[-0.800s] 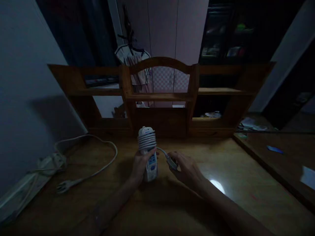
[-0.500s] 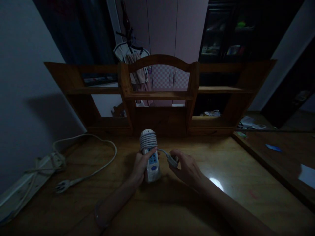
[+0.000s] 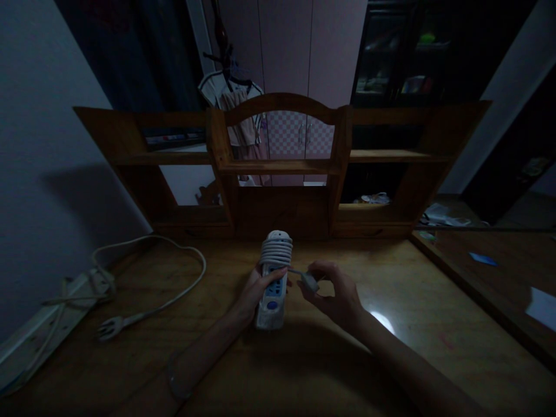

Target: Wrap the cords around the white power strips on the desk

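My left hand (image 3: 256, 289) is wrapped round a white power strip (image 3: 271, 301) that lies on the wooden desk (image 3: 304, 359). The strip's own cord (image 3: 276, 251) is coiled tightly round its far end. The short free end of that cord leads right to a grey plug (image 3: 310, 282), which my right hand (image 3: 336, 292) pinches between thumb and fingers just right of the strip. The room is dim.
A second white cord with a plug (image 3: 113, 327) loops over the desk's left side, near another power strip (image 3: 52, 324) by the wall. A wooden shelf unit (image 3: 282, 168) stands along the desk's back edge. Papers (image 3: 542, 310) lie on a surface at the right.
Both hands and the power strip have shifted slightly right. My right hand has lifted the plug a little and brought it closer to the strip.
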Demonstrator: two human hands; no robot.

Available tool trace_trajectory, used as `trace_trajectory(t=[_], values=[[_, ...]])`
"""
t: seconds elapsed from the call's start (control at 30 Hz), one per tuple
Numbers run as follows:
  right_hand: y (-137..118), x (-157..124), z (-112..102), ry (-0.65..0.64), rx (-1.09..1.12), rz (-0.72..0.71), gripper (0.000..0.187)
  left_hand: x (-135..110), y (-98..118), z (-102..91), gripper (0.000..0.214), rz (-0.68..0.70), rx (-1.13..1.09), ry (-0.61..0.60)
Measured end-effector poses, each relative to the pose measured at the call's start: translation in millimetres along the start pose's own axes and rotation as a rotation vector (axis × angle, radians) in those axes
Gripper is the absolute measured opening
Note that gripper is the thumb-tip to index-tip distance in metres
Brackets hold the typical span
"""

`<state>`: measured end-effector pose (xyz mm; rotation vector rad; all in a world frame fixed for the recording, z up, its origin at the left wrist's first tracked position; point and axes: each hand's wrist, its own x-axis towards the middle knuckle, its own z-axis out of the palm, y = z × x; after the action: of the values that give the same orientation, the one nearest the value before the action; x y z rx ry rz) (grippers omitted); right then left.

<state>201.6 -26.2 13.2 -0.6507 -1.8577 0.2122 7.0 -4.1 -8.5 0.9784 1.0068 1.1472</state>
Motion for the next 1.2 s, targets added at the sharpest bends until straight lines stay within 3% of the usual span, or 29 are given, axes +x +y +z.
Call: trace_trajectory(t=[0.1, 0.17, 0.27, 0.53, 0.87, 1.0, 1.2], values=[[4, 3, -1, 0.009, 0.057, 0.131, 0.050, 3, -4, -1.6, 0.045, -0.027, -0.040, -0.029], [8, 4, -1, -0.055, 0.031, 0.167, 0.037, 5, -6, -2.0, 0.044, -0.055, -0.051, -0.028], [11, 3, 1, -0.148, 0.037, 0.167, 0.022, 6, -7, -1.1, 0.041, -0.057, -0.067, -0.011], [9, 0, -2, -0.305, 0.123, 0.146, 0.020, 3, -6, 3.6, 0.047, 0.070, -0.003, -0.034], [3, 9, -8, -0.269, 0.071, 0.127, 0.013, -1, -3, 4.2, 0.059, 0.092, 0.088, -0.004], [7, 6, -5, -0.238, 0.069, 0.147, 0.015, 0, -6, 7.2, 0.063, 0.016, 0.036, -0.009], [14, -2, 9, -0.188, 0.034, 0.113, 0.016, -2, -9, 9.6, 0.051, -0.079, 0.024, -0.095]])
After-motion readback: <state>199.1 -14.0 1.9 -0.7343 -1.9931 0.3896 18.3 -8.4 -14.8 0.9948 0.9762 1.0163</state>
